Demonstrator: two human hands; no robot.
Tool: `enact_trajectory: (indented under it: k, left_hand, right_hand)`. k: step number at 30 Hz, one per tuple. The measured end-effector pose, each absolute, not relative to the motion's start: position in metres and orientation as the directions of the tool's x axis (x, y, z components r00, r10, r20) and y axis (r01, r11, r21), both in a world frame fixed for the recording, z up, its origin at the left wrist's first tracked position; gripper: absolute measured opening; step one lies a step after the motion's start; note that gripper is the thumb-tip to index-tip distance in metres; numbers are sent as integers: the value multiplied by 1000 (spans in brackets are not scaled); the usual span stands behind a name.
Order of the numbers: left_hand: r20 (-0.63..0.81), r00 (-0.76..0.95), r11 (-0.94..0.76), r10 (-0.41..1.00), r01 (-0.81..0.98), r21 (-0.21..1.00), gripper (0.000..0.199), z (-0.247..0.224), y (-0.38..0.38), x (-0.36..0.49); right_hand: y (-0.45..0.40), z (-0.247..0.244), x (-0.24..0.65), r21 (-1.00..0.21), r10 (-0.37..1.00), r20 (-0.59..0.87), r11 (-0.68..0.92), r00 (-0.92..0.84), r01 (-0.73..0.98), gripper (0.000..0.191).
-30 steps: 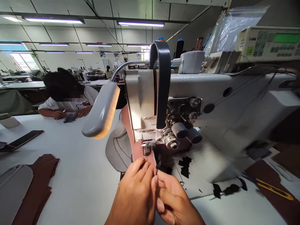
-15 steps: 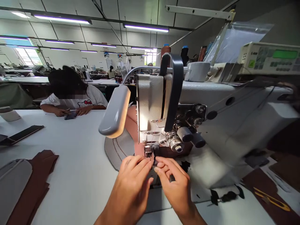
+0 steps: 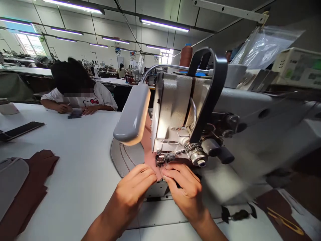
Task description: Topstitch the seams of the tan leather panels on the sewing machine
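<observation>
The head of an industrial sewing machine stands in front of me, its presser foot low over the work. Under it lies a reddish-brown leather-like piece, joined to or lying against a grey panel with curved stitched lines. My left hand pinches the near edge of the brown piece just left of the foot. On the other side my right hand is closed on the same edge, fingertips close to the left ones. The fingers hide part of the edge.
A grey lamp hangs left of the machine head. Brown and grey cut pieces lie at the left. Across the table a person leans over a phone. Yellow thread snips rest on brown material at the right.
My view has shifted and tilted a little. My left hand has moved left and my right fingers have spread along the edge, so more of the brown piece shows between them. Dark material there no longer shows.
</observation>
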State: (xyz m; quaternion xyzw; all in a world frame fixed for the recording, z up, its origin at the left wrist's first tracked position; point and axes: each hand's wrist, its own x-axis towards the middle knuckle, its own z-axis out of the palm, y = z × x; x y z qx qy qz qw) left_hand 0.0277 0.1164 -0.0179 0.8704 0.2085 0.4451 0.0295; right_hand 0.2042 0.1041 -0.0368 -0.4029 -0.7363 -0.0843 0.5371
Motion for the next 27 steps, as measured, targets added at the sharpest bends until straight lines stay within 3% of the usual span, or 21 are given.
enact_trajectory:
  k: [13, 19, 27]
  left_hand:
    - [720, 583, -924, 375, 302, 236, 21, -18, 139, 24]
    - [729, 599, -932, 331, 327, 155, 21, -13, 151, 26]
    - [727, 597, -930, 340, 330, 164, 21, -13, 152, 27]
  right_hand:
    - [113, -42, 214, -273, 550, 824, 599, -138, 753, 10]
    - [119, -48, 221, -415, 761, 647, 410, -54, 813, 42]
    - [125, -35, 226, -578, 898, 413, 388, -153, 718, 34]
